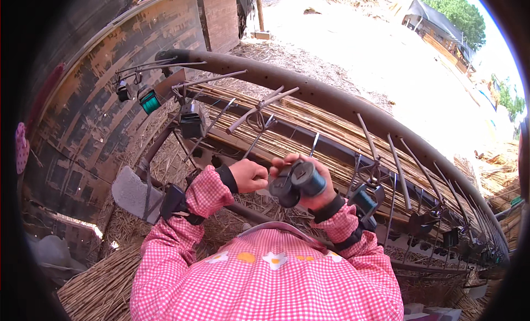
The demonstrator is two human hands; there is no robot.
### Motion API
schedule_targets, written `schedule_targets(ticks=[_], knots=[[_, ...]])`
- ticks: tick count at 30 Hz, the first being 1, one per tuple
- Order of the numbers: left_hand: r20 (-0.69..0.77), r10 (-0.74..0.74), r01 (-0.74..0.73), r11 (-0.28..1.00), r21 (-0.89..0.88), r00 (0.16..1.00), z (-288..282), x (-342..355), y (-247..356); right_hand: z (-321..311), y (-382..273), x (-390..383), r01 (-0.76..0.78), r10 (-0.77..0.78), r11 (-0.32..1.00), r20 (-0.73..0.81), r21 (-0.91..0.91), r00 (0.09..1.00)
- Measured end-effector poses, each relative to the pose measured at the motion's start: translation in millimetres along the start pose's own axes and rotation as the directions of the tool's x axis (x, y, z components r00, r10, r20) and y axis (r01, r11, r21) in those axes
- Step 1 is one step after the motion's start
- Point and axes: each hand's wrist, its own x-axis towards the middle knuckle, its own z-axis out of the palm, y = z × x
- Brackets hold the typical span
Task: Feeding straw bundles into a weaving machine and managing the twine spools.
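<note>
My right hand point(321, 198) is wrapped round a spool of dark blue thread point(310, 179) and a rounded black piece point(284, 189) that sits against it. Just left of these, my left hand point(248, 176) is closed with its fingers curled in. Whether a thread runs between its fingertips is too small to tell. Both hands are in front of my chest, at the near side of a long frame with a thick brown pipe point(326, 100) on top. Beside my right wrist hangs another spool of blue thread point(363, 200) in a dark holder.
Bundled reeds point(292, 119) lie along the frame, crossed by metal rods. A green thread spool point(149, 102) and a black holder point(191, 123) hang at the left, with several more holders at the right. A grey padded seat point(132, 191) stands left; cut reeds point(102, 285) lie lower left.
</note>
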Motion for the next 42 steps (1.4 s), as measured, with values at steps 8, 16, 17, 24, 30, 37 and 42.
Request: schedule_targets(ticks=[8,16,17,24,30,37,42], knots=[[-0.416,0.011,-0.381,-0.383,-0.842,0.909,8,115,-41,-140,-50,109,0.535,-0.415,0.808,-0.408,0.246,0.814],[-0.717,0.131,-0.077,0.991,0.107,0.685,-10,101,-38,-82,-5,101,0.177,-0.170,0.984,-0.431,-0.026,0.886],[-0.673,0.098,-0.089,0.995,0.048,0.733,-9,96,-24,-82,-7,92,0.118,-0.148,0.988,-0.415,-0.098,0.898],[-0.718,0.209,0.029,0.952,0.304,0.664,39,23,-14,-64,-41,31,0.169,-0.380,0.713,-0.173,-0.680,0.909],[-0.876,0.467,-0.178,0.858,0.482,-0.121,-39,-31,97,-107,-30,27,0.175,-0.716,0.102,0.050,-0.979,0.696],[-0.969,0.241,0.069,0.967,0.244,0.045,-54,-59,134,-152,-25,11,0.172,-0.850,0.007,0.084,-0.985,0.520],[-0.873,-0.288,-0.363,0.824,-0.436,0.393,3,-56,82,-103,-42,-34,-0.050,-0.715,0.085,-0.096,-0.995,0.693]])
